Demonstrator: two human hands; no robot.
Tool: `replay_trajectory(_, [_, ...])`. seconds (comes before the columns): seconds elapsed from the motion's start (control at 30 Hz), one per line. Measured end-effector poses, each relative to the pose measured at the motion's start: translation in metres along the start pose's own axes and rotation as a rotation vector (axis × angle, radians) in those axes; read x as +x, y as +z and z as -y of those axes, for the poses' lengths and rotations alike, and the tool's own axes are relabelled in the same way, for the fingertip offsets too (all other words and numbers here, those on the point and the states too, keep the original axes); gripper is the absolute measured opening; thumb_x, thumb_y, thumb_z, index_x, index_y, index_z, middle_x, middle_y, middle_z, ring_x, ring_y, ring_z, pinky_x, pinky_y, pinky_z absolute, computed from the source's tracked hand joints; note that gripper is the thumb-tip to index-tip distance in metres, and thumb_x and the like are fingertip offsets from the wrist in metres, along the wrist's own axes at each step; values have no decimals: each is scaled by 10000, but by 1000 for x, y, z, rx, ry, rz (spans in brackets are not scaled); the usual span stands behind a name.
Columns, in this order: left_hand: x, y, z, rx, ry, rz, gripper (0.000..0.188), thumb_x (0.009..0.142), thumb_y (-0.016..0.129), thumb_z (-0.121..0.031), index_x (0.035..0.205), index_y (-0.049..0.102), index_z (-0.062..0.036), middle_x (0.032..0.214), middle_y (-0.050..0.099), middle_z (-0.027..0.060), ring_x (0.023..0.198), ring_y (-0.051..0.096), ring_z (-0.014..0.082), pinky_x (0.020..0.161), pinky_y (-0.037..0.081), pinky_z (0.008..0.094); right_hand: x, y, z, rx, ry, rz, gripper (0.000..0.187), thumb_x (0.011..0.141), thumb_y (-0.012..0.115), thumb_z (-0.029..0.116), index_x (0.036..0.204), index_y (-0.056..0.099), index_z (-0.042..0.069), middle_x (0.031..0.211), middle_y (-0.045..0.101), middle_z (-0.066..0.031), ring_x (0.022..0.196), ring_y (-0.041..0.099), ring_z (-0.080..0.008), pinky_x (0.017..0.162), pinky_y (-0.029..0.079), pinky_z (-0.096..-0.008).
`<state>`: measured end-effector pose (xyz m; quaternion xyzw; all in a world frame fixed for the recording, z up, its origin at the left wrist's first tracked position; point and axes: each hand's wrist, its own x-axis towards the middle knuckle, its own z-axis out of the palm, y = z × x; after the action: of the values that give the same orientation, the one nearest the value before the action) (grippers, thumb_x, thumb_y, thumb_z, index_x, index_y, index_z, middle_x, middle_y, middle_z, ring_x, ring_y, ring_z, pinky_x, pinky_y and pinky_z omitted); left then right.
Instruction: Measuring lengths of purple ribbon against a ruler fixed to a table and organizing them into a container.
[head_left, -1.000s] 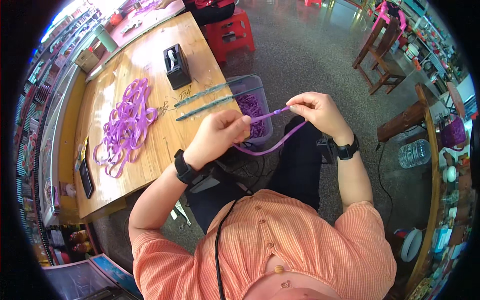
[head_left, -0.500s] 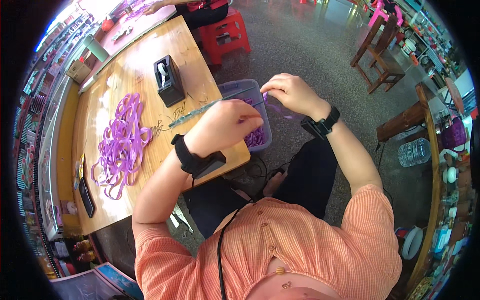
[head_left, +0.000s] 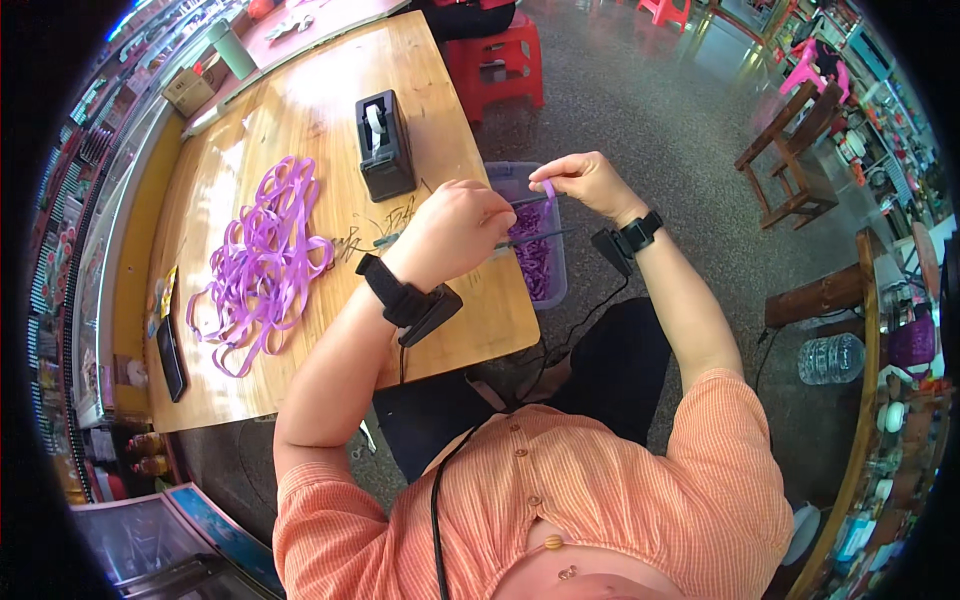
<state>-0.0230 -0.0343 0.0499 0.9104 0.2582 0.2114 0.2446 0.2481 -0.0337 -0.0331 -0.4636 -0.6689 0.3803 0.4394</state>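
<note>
One purple strip [head_left: 549, 191] — right fingers [head_left: 566, 165] pinch it.

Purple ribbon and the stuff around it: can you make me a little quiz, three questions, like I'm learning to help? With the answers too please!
1. True or false: in the picture, the ribbon heap lies to the right of the tape dispenser.
2. What colour is the stool beside the table?
A) green
B) red
C) white
3. Fill the gap: the ____ hand pinches a purple strip by the bin.

Key:
1. False: it lies to the left.
2. B.
3. Right, so it's the right hand.
</note>
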Motion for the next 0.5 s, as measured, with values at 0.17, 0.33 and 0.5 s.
replay_trajectory(0.17, [2, 4, 3, 1, 30, -4, 187, 900, 671, -166, 937, 733, 6, 890, 698, 179, 893, 660, 354, 810, 521, 430, -6, 0, 2, -1, 18, -4, 196, 936, 617, -12, 1078, 748, 19, 997, 755, -79, 934, 708, -145, 857, 552, -271])
replay_trajectory(0.33, [3, 9, 2, 39, 27, -54, 198, 864, 649, -192, 859, 743, -18, 830, 710, 156, 895, 657, 330, 894, 466, 434, -15, -20, 30, -370, -158, -1, 196, 909, 652, 123, 1062, 760, 69, 956, 761, -113, 884, 726, -213, 845, 550, -318])
replay_trajectory(0.5, [4, 12, 0, 58, 44, -46, 197, 867, 645, -188, 863, 745, -19, 829, 709, 151, 900, 653, 327, 898, 464, 427, -14, -49, 76, -596, 67, 208, 240, 874, 704, 235, 951, 749, 12, 782, 706, -83, 728, 647, -160, 695, 507, -316])
